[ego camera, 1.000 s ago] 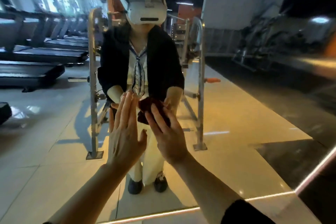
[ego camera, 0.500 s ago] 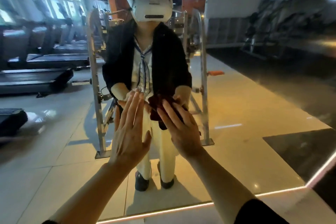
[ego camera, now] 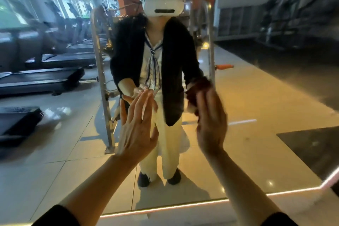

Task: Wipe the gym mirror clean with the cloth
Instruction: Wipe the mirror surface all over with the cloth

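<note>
1. At nine o'clock the mirror (ego camera: 256, 106) reflects a row of dark treadmills (ego camera: 42, 79) on a pale tiled floor (ego camera: 45, 170), with bright windows behind them at ten o'clock.
2. Just left of centre stands the reflected metal frame (ego camera: 100, 71) of a gym machine; its upright runs from eleven o'clock down to a foot plate near seven o'clock.
3. The left hand (ego camera: 136, 128) is released: fingers straight and close together, palm flat toward the glass, holding nothing. Whether the fingertips touch the mirror cannot be told. Its bare forearm comes up from seven o'clock.
4. At twelve o'clock the reflection shows the person in a dark jacket, pale trousers and a white headset (ego camera: 163, 0).
5. The right hand (ego camera: 211, 123), just right of centre, is blurred; its fingers press the dark red cloth (ego camera: 197, 90) against the mirror, so the cloth sits at the fingertips, about one o'clock from the palm. Whether the fingers curl round it cannot be told.
6. At five o'clock a lit strip (ego camera: 183, 205) edges the mirror's bottom.
</note>
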